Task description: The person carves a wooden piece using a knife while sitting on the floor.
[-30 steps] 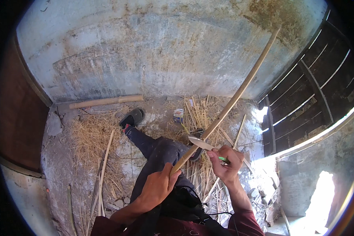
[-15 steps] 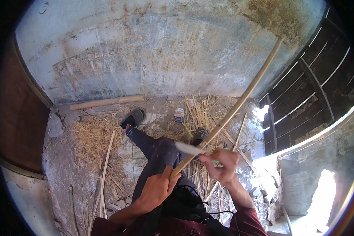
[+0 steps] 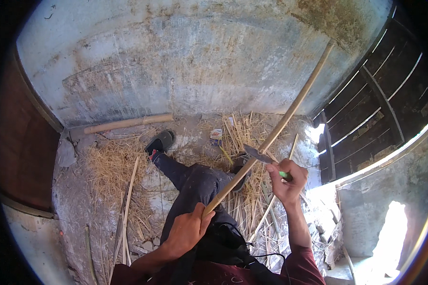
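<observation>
My left hand [image 3: 186, 230] is closed around the near end of a long split bamboo strip [image 3: 288, 117], just above my lap. The strip slants away to the upper right, its far end near the wall. My right hand [image 3: 288, 182] grips a knife by its green handle [image 3: 285, 176]. The knife's dark blade [image 3: 257, 154] lies across the bamboo strip about midway along the part in front of me; whether the edge bites into it cannot be made out.
Straw-like shavings [image 3: 111, 166] and thin bamboo strips [image 3: 129, 209] litter the floor around my legs. A thick bamboo pole [image 3: 128, 123] lies along the foot of the stained wall [image 3: 176, 61]. Dark slatted boards [image 3: 380, 104] stand at the right, and a brown door [image 3: 26, 137] at the left.
My right hand and the knife have moved up and to the right, farther along the bamboo strip from my left hand. The strip's far end has shifted slightly left.
</observation>
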Demonstrator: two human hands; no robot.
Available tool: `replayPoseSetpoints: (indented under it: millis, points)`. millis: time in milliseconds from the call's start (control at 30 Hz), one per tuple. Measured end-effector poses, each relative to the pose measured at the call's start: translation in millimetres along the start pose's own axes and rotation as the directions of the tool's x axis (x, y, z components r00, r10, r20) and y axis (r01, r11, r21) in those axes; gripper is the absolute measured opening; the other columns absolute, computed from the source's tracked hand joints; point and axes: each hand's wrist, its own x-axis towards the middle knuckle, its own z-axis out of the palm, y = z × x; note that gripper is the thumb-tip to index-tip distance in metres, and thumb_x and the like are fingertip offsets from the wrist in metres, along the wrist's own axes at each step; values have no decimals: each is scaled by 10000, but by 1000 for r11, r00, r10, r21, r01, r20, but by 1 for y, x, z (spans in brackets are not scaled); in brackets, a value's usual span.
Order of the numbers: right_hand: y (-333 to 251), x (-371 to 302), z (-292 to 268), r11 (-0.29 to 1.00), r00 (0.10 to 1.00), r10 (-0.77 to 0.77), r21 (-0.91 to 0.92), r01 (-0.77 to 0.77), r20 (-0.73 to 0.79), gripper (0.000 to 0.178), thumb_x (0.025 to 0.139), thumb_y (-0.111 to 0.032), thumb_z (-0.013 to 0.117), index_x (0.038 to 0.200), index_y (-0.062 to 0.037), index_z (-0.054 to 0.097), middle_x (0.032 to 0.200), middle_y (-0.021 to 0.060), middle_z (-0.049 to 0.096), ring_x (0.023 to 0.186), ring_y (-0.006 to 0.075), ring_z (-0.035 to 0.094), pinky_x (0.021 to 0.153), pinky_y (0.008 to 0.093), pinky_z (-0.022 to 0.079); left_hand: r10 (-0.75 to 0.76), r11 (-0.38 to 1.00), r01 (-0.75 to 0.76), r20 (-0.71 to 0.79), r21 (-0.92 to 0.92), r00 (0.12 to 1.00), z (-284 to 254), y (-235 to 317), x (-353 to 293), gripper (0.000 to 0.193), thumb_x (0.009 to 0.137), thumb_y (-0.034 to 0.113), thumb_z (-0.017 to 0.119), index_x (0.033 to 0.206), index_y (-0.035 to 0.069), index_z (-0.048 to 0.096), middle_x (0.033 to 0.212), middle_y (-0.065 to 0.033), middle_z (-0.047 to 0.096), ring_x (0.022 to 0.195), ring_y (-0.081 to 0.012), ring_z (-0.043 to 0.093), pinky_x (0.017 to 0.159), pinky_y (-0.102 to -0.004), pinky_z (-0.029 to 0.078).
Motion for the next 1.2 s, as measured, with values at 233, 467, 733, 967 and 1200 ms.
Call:
replayPoseSetpoints:
  millis: [233,467,733,967,1200]
  points:
    - [10,-13,5,990,982,-144,18,143,124,224,900,-132,837,735,-67,699,599,42,653,479,99,586,394,290,394,-5,1000,5,11,9,1000,3,-4,0,336,1113,351,546,1003,37,496,605,-204,606,574,-440,657,501,-537,502]
    - [10,2,5,997,993,54,56,-61,108,290,907,-123,840,709,-43,644,602,73,625,499,106,570,441,309,369,-26,998,26,2,-50,1000,1,-10,-8,325,1126,320,515,1036,7,532,599,-226,569,559,-467,630,488,-541,453]
    - [28,37,-11,995,999,36,-96,-38,-20,282,889,-140,860,708,-22,677,601,94,646,488,136,599,450,302,419,-80,996,82,55,-33,995,-3,-11,-11,336,1120,350,518,1078,17,532,640,-247,602,616,-496,649,520,-558,474]
    - [38,40,-12,991,988,-97,-76,107,120,383,884,-173,873,664,-29,595,598,76,645,510,111,595,457,312,429,-129,991,130,96,-6,987,-3,-12,-15,342,1118,358,510,1112,16,524,649,-255,613,639,-511,651,555,-583,491]
    - [46,60,-16,995,993,-83,-54,88,82,379,918,-158,848,684,-30,578,561,56,574,526,102,539,482,294,378,-142,990,143,86,-8,986,-11,-13,-22,352,1114,354,521,1113,2,521,635,-254,608,607,-510,640,531,-591,479]
